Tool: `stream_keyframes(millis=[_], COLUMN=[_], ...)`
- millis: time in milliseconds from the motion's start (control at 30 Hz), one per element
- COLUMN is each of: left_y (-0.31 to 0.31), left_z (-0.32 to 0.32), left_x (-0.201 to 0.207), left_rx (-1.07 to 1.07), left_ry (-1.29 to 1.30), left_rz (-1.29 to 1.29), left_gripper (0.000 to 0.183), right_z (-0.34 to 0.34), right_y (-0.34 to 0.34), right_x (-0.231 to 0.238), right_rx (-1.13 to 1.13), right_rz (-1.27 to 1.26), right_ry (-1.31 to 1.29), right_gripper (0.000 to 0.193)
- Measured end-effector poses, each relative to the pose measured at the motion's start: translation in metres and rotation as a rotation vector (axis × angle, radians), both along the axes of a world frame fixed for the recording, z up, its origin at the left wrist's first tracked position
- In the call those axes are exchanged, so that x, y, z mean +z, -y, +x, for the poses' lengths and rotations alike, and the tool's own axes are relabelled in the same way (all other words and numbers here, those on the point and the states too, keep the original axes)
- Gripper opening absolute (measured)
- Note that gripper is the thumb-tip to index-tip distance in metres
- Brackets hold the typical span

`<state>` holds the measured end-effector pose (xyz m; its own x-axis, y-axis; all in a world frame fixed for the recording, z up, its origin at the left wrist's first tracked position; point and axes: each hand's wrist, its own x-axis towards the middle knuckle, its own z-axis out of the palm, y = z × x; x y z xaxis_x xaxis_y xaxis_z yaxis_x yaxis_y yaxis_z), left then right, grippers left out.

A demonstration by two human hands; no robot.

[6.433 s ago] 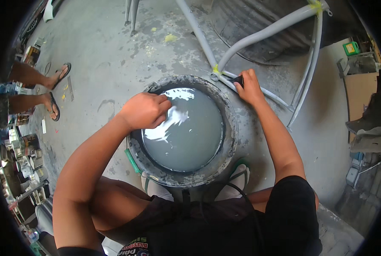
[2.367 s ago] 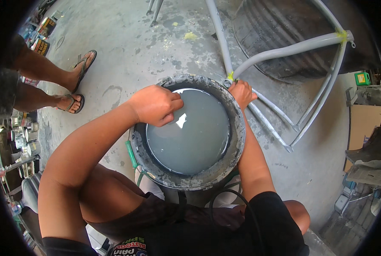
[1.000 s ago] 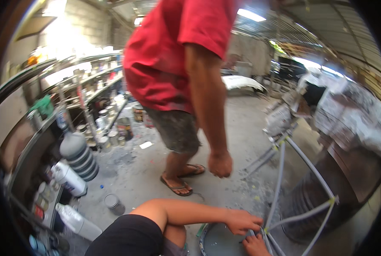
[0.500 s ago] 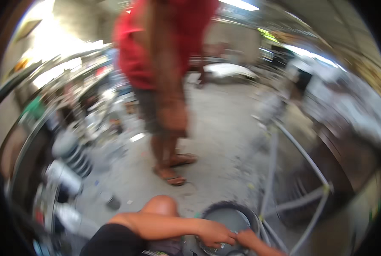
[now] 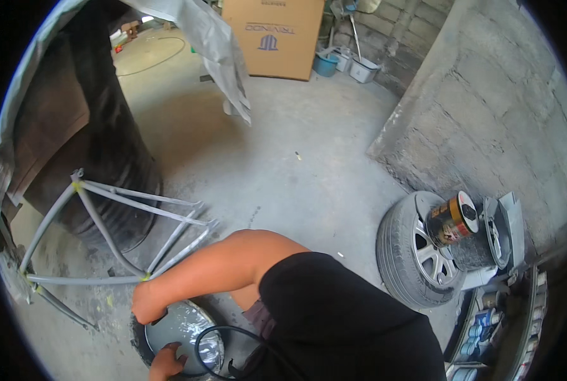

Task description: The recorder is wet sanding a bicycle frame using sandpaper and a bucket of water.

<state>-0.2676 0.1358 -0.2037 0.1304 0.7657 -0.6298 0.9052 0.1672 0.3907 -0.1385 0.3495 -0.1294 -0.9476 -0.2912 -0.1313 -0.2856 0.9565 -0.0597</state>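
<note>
A dark round bucket [image 5: 139, 340] of cloudy grey water sits on the floor at the lower left. My right arm, in a black sleeve, reaches across to it. My right hand [image 5: 149, 303] is closed at the bucket's far rim, its fingers bent down; what they hold, if anything, is hidden. Over the water, my left hand [image 5: 168, 363] has its fingers curled, with a gap between thumb and forefinger. Just beyond the bucket stands a grey bicycle frame [image 5: 102, 222] with yellowish patches at its joints. A black cable [image 5: 229, 329] loops past the bucket's near right side.
A large dark drum [image 5: 115, 146] stands behind the frame, partly under grey sheeting [image 5: 217, 47]. A cardboard box [image 5: 274, 38] and small buckets [image 5: 363, 68] are at the back. To the right are a wheel with tyre [image 5: 404, 254], a can [image 5: 452, 219], a wall panel [image 5: 486, 120] and shelves [image 5: 486, 324].
My view has swung right, so the bicycle frame and bucket now appear at the left. The person in red is out of view. My hands, close together before, are now apart at the bucket.
</note>
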Motion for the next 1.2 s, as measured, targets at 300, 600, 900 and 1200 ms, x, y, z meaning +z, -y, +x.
stream_keyframes(millis=[300, 600, 900, 1200], left_y=[0.009, 0.031, 0.046, 0.064], left_z=[0.037, 0.016, -0.037, -0.057], left_x=[-0.090, -0.013, 0.070, 0.084], left_rx=[-0.171, 0.478, 0.506, 0.774], left_ry=[-0.204, -0.041, -0.061, -0.095], left_rz=[-0.011, 0.188, 0.768, 0.830], left_gripper=[0.026, 0.027, 0.029, 0.026], right_z=[0.037, 0.002, -0.013, -0.003], right_y=[0.012, 0.062, 0.054, 0.036], right_x=[-0.055, -0.135, -0.095, 0.010], right_rx=[0.072, 0.156, -0.094, -0.146], right_rz=[0.091, 0.105, -0.126, -0.482], right_ry=[0.038, 0.372, 0.546, 0.323], right_gripper=[0.013, 0.022, 0.037, 0.040])
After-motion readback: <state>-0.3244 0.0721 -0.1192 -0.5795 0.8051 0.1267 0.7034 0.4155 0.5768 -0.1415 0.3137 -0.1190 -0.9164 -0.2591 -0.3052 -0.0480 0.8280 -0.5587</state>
